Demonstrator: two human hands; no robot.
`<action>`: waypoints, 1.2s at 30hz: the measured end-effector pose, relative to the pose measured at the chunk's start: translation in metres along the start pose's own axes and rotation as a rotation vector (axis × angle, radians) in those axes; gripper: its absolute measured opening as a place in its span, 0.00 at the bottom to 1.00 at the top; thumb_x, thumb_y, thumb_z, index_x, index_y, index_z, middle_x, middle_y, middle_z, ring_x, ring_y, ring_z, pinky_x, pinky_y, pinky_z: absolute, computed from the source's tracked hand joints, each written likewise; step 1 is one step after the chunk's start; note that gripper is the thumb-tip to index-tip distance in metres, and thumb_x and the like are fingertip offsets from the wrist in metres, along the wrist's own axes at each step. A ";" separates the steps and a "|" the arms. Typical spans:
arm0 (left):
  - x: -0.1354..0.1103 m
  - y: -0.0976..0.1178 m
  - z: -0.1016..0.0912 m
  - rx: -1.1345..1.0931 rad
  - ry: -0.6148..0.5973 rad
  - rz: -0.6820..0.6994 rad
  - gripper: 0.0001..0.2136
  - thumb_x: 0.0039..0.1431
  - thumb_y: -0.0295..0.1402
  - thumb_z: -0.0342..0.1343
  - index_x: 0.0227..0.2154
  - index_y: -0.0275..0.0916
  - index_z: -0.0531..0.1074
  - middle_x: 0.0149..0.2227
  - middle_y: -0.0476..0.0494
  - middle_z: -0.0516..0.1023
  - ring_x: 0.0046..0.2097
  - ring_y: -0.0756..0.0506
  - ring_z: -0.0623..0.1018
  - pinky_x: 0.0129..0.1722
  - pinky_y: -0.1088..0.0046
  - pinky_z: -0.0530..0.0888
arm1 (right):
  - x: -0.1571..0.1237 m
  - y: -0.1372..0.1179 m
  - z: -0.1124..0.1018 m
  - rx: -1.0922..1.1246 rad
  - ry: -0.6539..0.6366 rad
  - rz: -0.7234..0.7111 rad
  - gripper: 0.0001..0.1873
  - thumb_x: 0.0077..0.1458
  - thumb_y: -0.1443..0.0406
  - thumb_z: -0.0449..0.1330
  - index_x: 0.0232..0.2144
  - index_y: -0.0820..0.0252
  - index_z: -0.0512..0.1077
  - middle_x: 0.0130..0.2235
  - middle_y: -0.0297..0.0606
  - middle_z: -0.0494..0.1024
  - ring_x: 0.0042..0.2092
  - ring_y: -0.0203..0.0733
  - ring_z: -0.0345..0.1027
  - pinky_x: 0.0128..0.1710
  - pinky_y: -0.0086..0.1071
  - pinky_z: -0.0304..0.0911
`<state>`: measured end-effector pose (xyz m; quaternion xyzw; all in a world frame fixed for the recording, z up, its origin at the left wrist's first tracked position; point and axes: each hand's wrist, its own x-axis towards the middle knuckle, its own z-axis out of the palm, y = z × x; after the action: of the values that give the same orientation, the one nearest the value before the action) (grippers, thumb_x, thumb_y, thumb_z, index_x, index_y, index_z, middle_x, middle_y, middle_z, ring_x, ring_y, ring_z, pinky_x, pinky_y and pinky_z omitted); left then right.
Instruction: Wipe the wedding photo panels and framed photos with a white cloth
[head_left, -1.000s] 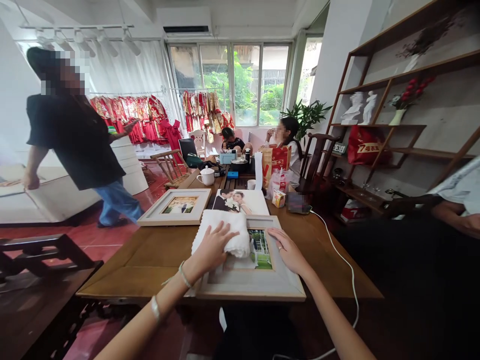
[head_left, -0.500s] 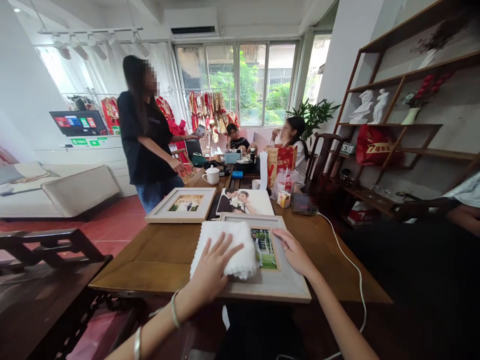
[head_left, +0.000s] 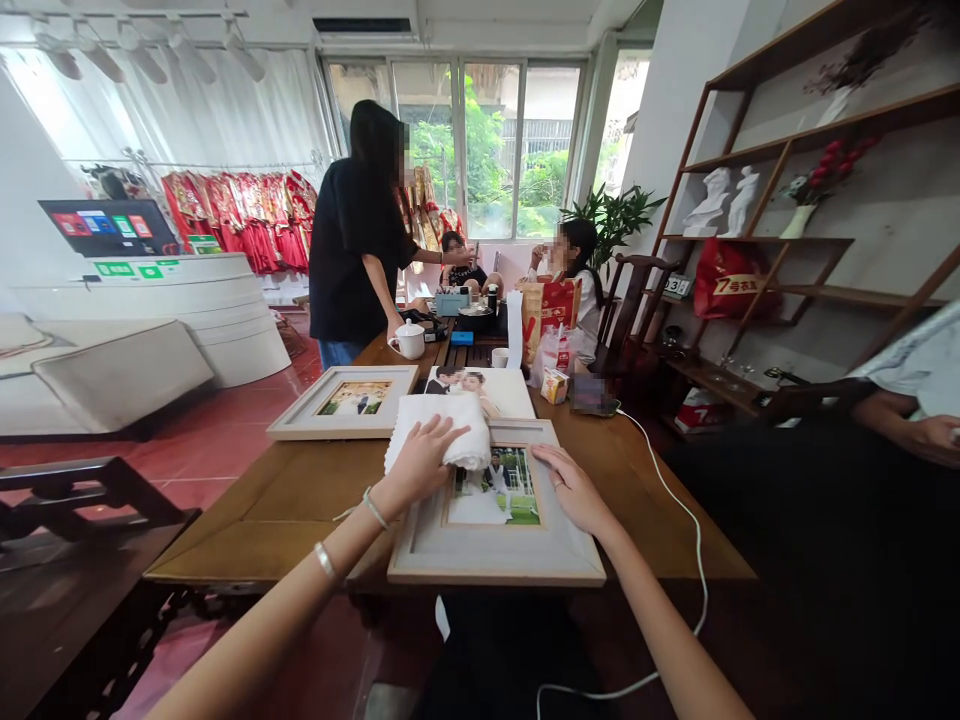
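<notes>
A folded white cloth lies over the upper left part of a picture frame. My left hand rests on top of the cloth, fingers spread and flat. Part of the photo inside the frame shows below the cloth, in a wide pale mat with a light wood border. On the frame's right side lies my right hand, fingers stretched out over the mat and holding nothing. A second framed picture sits at the back left, and an unframed couple's portrait lies just behind the cloth.
The wooden table also bears a white lidded cup, a paper bag, a small box and a white cable. A person in black stands at the far left side; others sit behind and at right.
My left hand and the cloth have moved up and left across the frame, uncovering more of the photo. The standing person has shifted right, leaning with one arm stretched toward the seated people.
</notes>
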<state>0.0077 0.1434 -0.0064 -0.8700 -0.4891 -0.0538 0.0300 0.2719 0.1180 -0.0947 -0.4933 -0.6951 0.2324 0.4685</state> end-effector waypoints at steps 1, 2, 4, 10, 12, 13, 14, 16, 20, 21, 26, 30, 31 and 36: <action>-0.009 0.003 -0.002 0.002 -0.028 0.009 0.37 0.45 0.19 0.48 0.61 0.46 0.54 0.63 0.43 0.58 0.65 0.39 0.51 0.62 0.54 0.52 | 0.000 0.000 0.000 0.006 0.002 -0.003 0.26 0.50 0.73 0.47 0.49 0.53 0.71 0.55 0.38 0.70 0.59 0.43 0.58 0.63 0.47 0.46; -0.019 0.006 -0.004 0.000 -0.057 0.016 0.38 0.44 0.19 0.49 0.61 0.46 0.54 0.63 0.44 0.57 0.65 0.40 0.51 0.62 0.54 0.51 | 0.000 0.000 0.000 0.011 0.003 -0.006 0.26 0.50 0.73 0.47 0.48 0.53 0.71 0.54 0.38 0.70 0.59 0.43 0.58 0.63 0.47 0.46; -0.041 0.014 -0.009 -0.021 -0.108 0.022 0.40 0.41 0.18 0.49 0.61 0.48 0.54 0.64 0.46 0.56 0.66 0.41 0.50 0.63 0.54 0.50 | 0.001 0.001 0.001 0.018 0.007 -0.008 0.26 0.49 0.73 0.47 0.48 0.53 0.71 0.54 0.38 0.71 0.59 0.43 0.58 0.64 0.47 0.45; -0.104 0.041 -0.005 -0.091 -0.118 -0.001 0.47 0.30 0.19 0.46 0.61 0.52 0.52 0.66 0.54 0.48 0.67 0.42 0.44 0.63 0.52 0.46 | 0.000 -0.001 0.001 0.011 0.000 -0.009 0.27 0.49 0.74 0.47 0.49 0.54 0.71 0.55 0.38 0.70 0.59 0.42 0.58 0.63 0.47 0.47; -0.116 0.051 0.004 -0.108 -0.095 0.005 0.48 0.29 0.20 0.46 0.61 0.53 0.52 0.66 0.56 0.46 0.67 0.41 0.44 0.63 0.50 0.45 | -0.001 -0.001 0.001 0.013 0.005 -0.013 0.27 0.49 0.74 0.47 0.49 0.53 0.71 0.55 0.38 0.70 0.59 0.41 0.58 0.63 0.46 0.48; -0.119 0.055 0.008 -0.116 -0.084 0.008 0.48 0.29 0.21 0.46 0.61 0.53 0.52 0.66 0.56 0.45 0.67 0.40 0.44 0.63 0.48 0.44 | -0.001 -0.001 0.001 0.015 0.008 -0.015 0.27 0.49 0.74 0.47 0.49 0.53 0.71 0.55 0.37 0.70 0.59 0.41 0.58 0.63 0.46 0.48; -0.121 0.059 0.010 -0.121 -0.077 0.007 0.48 0.28 0.22 0.46 0.61 0.53 0.52 0.67 0.56 0.43 0.67 0.39 0.43 0.63 0.47 0.43 | -0.001 -0.001 0.001 0.017 0.011 -0.017 0.27 0.49 0.74 0.47 0.49 0.53 0.71 0.55 0.37 0.70 0.59 0.41 0.59 0.63 0.46 0.48; -0.118 0.065 0.012 -0.117 -0.084 -0.014 0.48 0.28 0.22 0.46 0.61 0.52 0.53 0.67 0.55 0.43 0.67 0.38 0.42 0.63 0.47 0.42 | -0.001 -0.001 0.001 0.020 0.010 -0.019 0.27 0.49 0.74 0.47 0.49 0.53 0.71 0.55 0.38 0.70 0.59 0.42 0.59 0.63 0.46 0.48; -0.094 0.069 0.002 -0.108 -0.143 -0.043 0.46 0.31 0.19 0.46 0.61 0.51 0.53 0.67 0.53 0.46 0.67 0.41 0.41 0.63 0.49 0.42 | -0.001 -0.001 0.001 0.015 0.007 -0.025 0.27 0.49 0.74 0.47 0.48 0.53 0.71 0.54 0.37 0.71 0.59 0.41 0.58 0.63 0.46 0.49; -0.086 0.069 0.000 -0.120 -0.157 -0.034 0.46 0.32 0.18 0.46 0.61 0.51 0.53 0.67 0.51 0.46 0.67 0.42 0.41 0.64 0.50 0.42 | -0.001 -0.002 0.001 0.011 0.007 -0.026 0.27 0.49 0.74 0.47 0.48 0.53 0.71 0.54 0.37 0.71 0.59 0.41 0.59 0.63 0.46 0.49; -0.043 0.060 0.004 -0.150 -0.138 0.008 0.43 0.38 0.18 0.48 0.62 0.50 0.51 0.67 0.45 0.45 0.67 0.40 0.39 0.63 0.51 0.42 | 0.000 -0.001 0.001 0.007 0.003 -0.024 0.27 0.49 0.74 0.47 0.48 0.53 0.72 0.54 0.38 0.71 0.59 0.42 0.59 0.62 0.46 0.49; -0.007 0.045 0.011 -0.131 -0.081 0.025 0.42 0.41 0.16 0.47 0.62 0.50 0.51 0.67 0.42 0.42 0.66 0.39 0.37 0.62 0.50 0.43 | 0.001 0.002 0.002 0.024 0.018 -0.028 0.27 0.48 0.74 0.47 0.47 0.52 0.72 0.53 0.38 0.72 0.58 0.41 0.60 0.62 0.47 0.50; 0.002 0.042 0.011 -0.128 -0.072 0.037 0.41 0.42 0.16 0.47 0.62 0.50 0.51 0.67 0.42 0.42 0.66 0.39 0.37 0.62 0.49 0.43 | 0.001 0.003 0.002 0.025 0.018 -0.026 0.27 0.48 0.74 0.47 0.47 0.53 0.72 0.53 0.38 0.72 0.58 0.41 0.60 0.62 0.47 0.50; 0.028 0.033 0.012 -0.082 -0.002 0.043 0.41 0.44 0.15 0.47 0.62 0.50 0.50 0.67 0.42 0.42 0.66 0.38 0.36 0.62 0.48 0.43 | 0.001 0.003 0.001 0.007 0.000 0.003 0.26 0.49 0.74 0.46 0.48 0.55 0.72 0.54 0.41 0.71 0.60 0.43 0.58 0.62 0.48 0.48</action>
<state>0.0514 0.1508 -0.0148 -0.8809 -0.4678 -0.0722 -0.0049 0.2719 0.1202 -0.0970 -0.4929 -0.6935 0.2355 0.4698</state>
